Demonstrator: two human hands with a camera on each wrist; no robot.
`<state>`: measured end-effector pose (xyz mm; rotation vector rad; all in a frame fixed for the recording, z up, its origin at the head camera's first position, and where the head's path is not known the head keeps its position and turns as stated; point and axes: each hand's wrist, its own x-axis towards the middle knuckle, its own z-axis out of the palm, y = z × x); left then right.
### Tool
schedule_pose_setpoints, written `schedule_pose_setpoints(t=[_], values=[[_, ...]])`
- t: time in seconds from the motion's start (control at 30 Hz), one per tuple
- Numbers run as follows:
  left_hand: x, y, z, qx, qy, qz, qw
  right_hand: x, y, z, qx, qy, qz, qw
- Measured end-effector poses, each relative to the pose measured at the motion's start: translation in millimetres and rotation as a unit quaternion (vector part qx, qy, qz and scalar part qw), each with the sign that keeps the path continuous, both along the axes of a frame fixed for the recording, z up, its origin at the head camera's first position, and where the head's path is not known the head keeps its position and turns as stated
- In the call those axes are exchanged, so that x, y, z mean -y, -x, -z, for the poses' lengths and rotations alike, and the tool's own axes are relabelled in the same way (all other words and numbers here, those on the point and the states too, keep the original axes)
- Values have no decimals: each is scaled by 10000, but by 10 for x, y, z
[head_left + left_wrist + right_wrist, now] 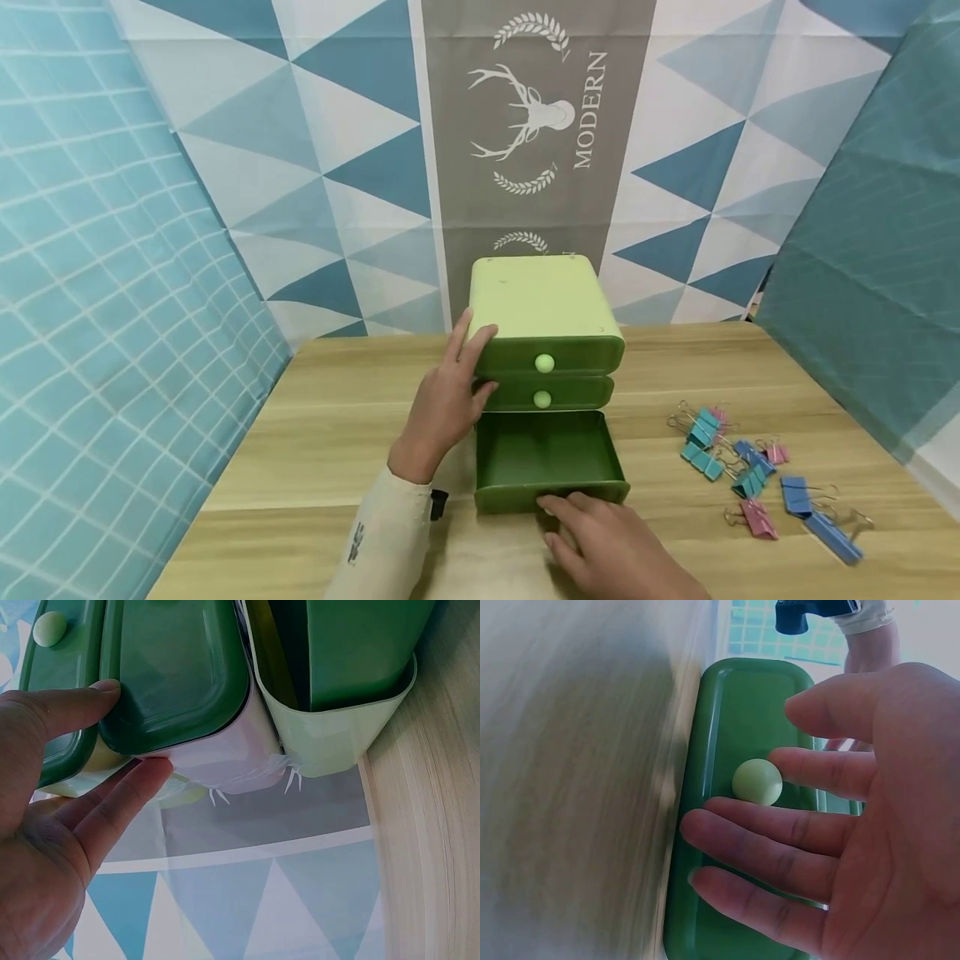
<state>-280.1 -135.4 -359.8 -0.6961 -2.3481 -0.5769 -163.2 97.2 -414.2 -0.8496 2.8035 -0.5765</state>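
Observation:
A small light-green cabinet (536, 296) with dark-green drawers stands on the table. The bottom drawer (551, 498) is pulled out, its green floor showing; the upper drawers are in. My left hand (444, 408) rests at the cabinet's left front corner, thumb at a drawer front's edge and straight fingers along the side. At the bottom drawer's front is my right hand (607, 537). In the right wrist view, its extended fingers lie on both sides of the round pale-green knob (757, 782), the index fingertip against it and the thumb apart.
Several blue, teal and pink binder clips (750, 481) lie scattered on the wooden table (322, 450) to the right of the cabinet. A patterned cloth (360, 167) hangs behind, with blue sheets at both sides.

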Motion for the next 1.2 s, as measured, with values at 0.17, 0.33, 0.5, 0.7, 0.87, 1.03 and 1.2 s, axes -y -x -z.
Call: schedule_pose_setpoints(t=[0.17,0.33,0.5,0.7,0.87,1.03,1.2], values=[[0,0,-4,51,-39,-4,10000,4,7,21,-313,103,-105,9994],[4,-38,64,76,-40,59,9999,16,-31,83,-230,86,-116,9996],[-5,-44,62,58,-14,96,9999,3,-39,75,-245,68,-124,9996],[-11,-16,2,29,-23,-14,10000,-16,2,21,-195,55,-123,9997],[-25,3,-38,67,5,-85,9999,-57,36,3,-447,156,-195,9987],[-18,-5,-51,123,11,-155,9998,-65,60,-1,-533,247,-253,9980],[-26,5,-46,119,31,-138,9998,-74,73,-14,-549,196,-257,9980]])
